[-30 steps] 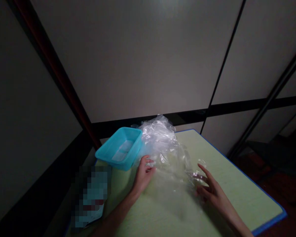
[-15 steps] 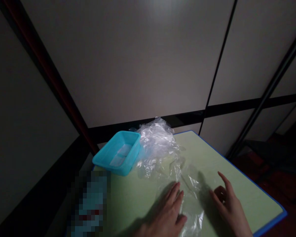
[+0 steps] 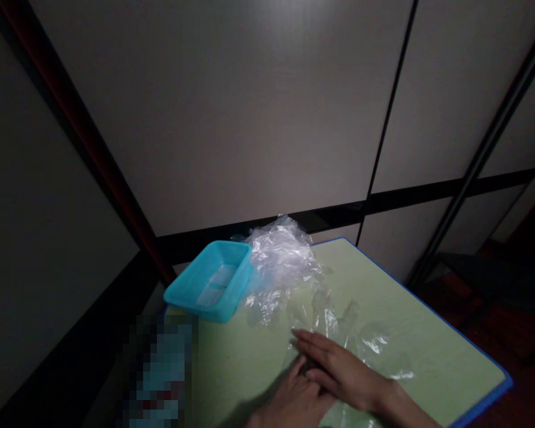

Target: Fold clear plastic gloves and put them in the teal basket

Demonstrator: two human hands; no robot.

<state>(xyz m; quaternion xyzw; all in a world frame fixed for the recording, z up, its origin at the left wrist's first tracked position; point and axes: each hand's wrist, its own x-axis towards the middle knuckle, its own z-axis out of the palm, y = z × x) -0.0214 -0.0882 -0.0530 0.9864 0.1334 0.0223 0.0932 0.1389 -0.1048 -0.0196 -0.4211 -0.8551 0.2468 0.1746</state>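
A thin, clear plastic bag (image 3: 374, 342) lies spread and wrinkled on the pale green table. My left hand (image 3: 294, 398) rests on its near part with the palm down, and its fingers are partly hidden under my other hand. Across it reaches my right hand (image 3: 339, 365), its fingers stretched out to the left over the knuckles of the left one. I see nothing held in either hand. Behind them a crumpled heap of clear plastic bags (image 3: 283, 252) sits at the table's far edge.
A turquoise plastic basket (image 3: 241, 284) stands at the far left of the table (image 3: 428, 345), beside the heap. The table has a blue edge. A pale panelled cabinet (image 3: 258, 119) rises right behind it. A blurred-out patch (image 3: 163, 374) covers something at the near left.
My right hand has swung left from above the table's right side and now lies over my left hand. The plastic under them has shifted and spread to the right.
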